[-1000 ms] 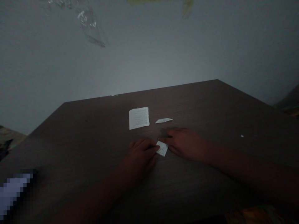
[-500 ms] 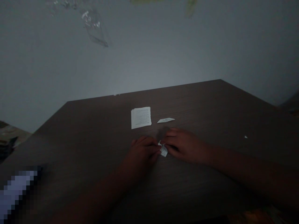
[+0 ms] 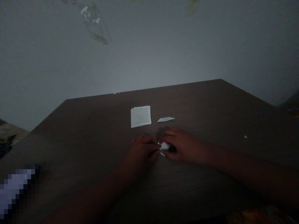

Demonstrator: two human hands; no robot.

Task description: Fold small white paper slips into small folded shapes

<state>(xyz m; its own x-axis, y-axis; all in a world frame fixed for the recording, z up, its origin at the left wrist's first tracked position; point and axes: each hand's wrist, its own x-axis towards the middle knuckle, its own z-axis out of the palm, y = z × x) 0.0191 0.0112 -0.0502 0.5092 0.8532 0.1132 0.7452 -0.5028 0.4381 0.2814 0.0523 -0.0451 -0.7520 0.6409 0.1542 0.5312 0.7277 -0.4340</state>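
Note:
Between my two hands, low over the dark wooden table (image 3: 98,124), is a small piece of white printed paper (image 3: 165,146), bent and partly folded. My left hand (image 3: 141,152) pinches its left side with thumb and fingers. My right hand (image 3: 183,144) has its fingers curled round the other side, fingertips on the paper's far edge and thumb at the near edge. Just beyond the hands lies a folded paper strip (image 3: 165,119) with slanted ends. Left of that strip sits a stack of square printed papers (image 3: 141,116).
A tiny paper scrap (image 3: 245,137) lies on the right of the table, and another scrap (image 3: 116,93) is at the back edge by the wall (image 3: 149,56). A clear plastic pouch (image 3: 94,25) hangs on the wall. At the lower left is a blurred-out pale object (image 3: 16,186).
The paper in my hands has changed shape: its loose lower flap is now bent up and opened toward my right hand. My right fingers have shifted round it. The stack and strip stay put.

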